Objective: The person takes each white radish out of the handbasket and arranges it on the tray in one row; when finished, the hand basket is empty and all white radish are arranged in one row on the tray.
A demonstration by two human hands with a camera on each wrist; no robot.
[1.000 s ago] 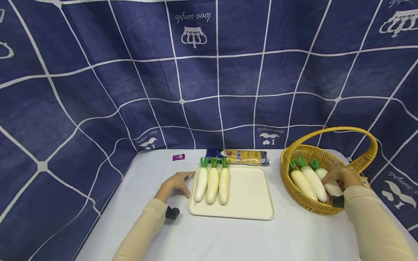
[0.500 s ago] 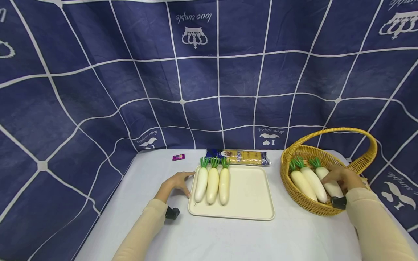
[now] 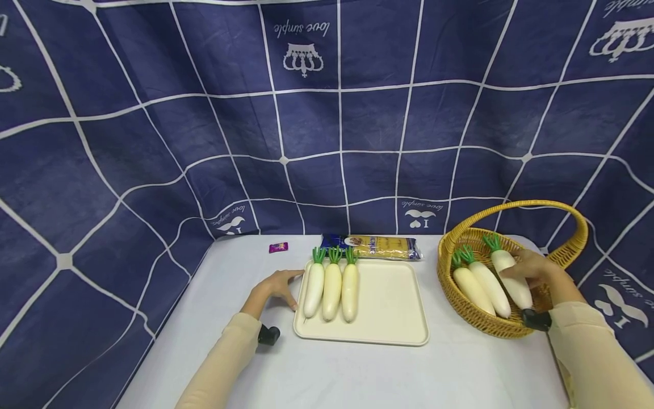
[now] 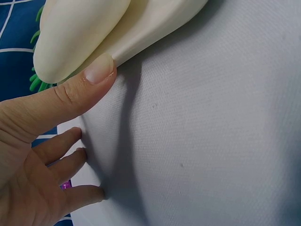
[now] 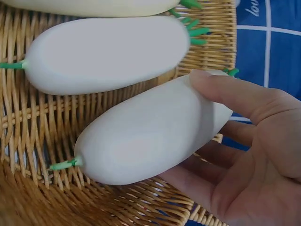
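In the wicker basket point(image 3: 475, 325) at the right, my right hand point(image 3: 533, 270) holds a white radish point(image 3: 512, 279) with green leaves. The right wrist view shows the thumb point(image 5: 221, 87) on top and the fingers curled beneath its leafy end. Two other radishes lie beside it, the nearest being a white radish point(image 5: 108, 54). My left hand point(image 3: 276, 287) is at the left edge of the cream tray point(image 3: 388, 301). Its thumb point(image 4: 89, 77) touches the tray rim, while the other fingers are spread apart. Three radishes point(image 3: 332, 289) lie side by side on the tray's left half, leaves pointing away.
A blue and yellow pasta packet point(image 3: 378, 246) lies behind the tray. Farther left is a small purple wrapped packet point(image 3: 278, 247). The basket's tall handle point(image 3: 526, 203) arches above the right hand. A blue checked cloth point(image 3: 368, 125) hangs behind the white table point(image 3: 357, 375).
My right hand has raised the radish somewhat within the basket, away from the other two, and the wrist has shifted slightly right. The left hand has stayed at the tray's edge.
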